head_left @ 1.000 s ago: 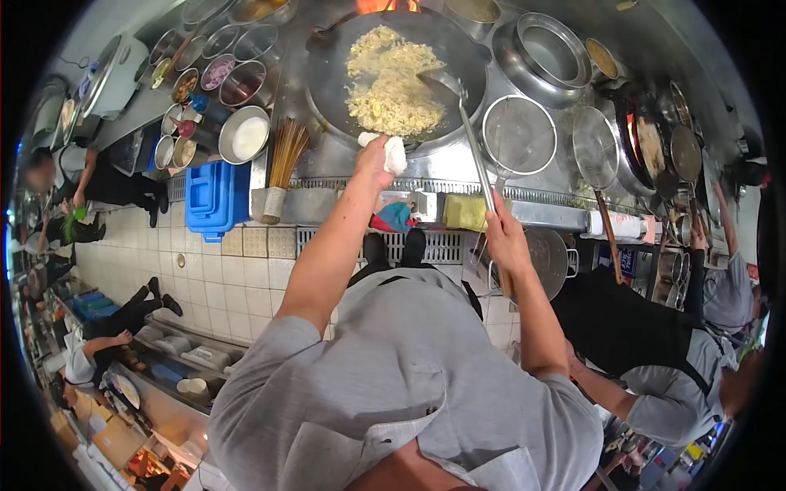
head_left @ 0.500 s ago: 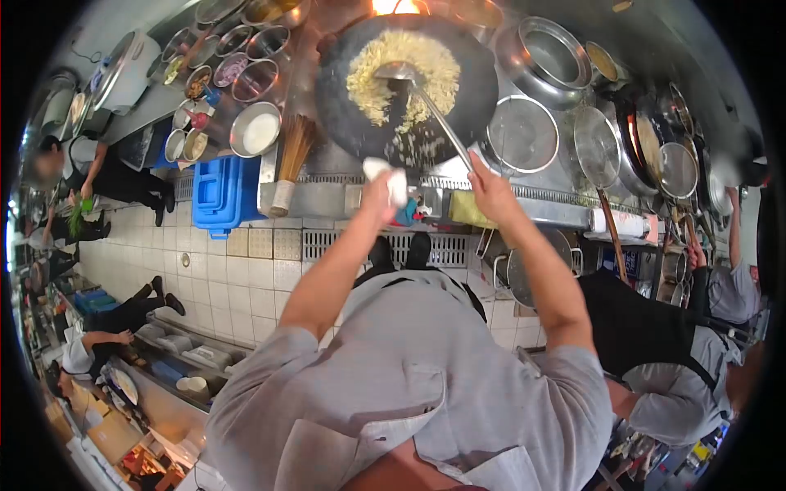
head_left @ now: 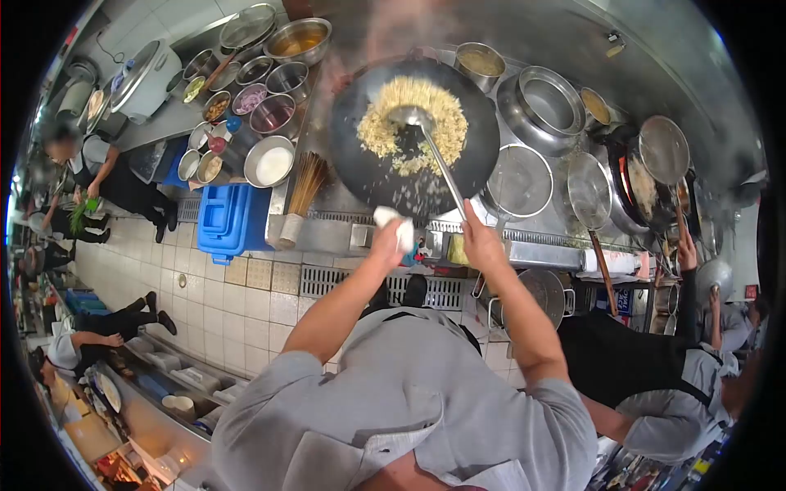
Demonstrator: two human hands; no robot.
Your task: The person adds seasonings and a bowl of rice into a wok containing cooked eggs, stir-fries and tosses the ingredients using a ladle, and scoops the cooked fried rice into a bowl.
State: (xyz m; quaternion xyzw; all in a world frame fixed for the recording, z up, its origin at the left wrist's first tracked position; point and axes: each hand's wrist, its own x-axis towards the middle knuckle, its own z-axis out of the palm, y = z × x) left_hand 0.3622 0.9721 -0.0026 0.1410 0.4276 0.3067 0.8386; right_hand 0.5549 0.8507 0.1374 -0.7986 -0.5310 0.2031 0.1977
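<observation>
My right hand [head_left: 483,239] is wrapped round the handle of a long metal ladle [head_left: 446,168]. The ladle's bowl rests in a pile of pale yellow rice-like food [head_left: 422,94] in a large black wok [head_left: 356,172]. At the wok's near edge, my left hand [head_left: 390,244] is closed on a folded white cloth [head_left: 397,226]. Loose grains lie scattered on the near side of the wok. The cloth hides whether my left fingers touch the rim.
Ingredient bowls [head_left: 270,166], a bamboo brush [head_left: 307,186] and a blue bin [head_left: 233,217] are left of the wok. Strainers [head_left: 521,180] and a large metal pot [head_left: 540,106] stand right. A co-worker [head_left: 679,385] holds a strainer [head_left: 663,150] at another wok.
The view has tilted up, so the wok sits lower in it. The food has shifted within the wok. Flame behind the wok no longer shows. The co-worker's strainer has moved over their wok.
</observation>
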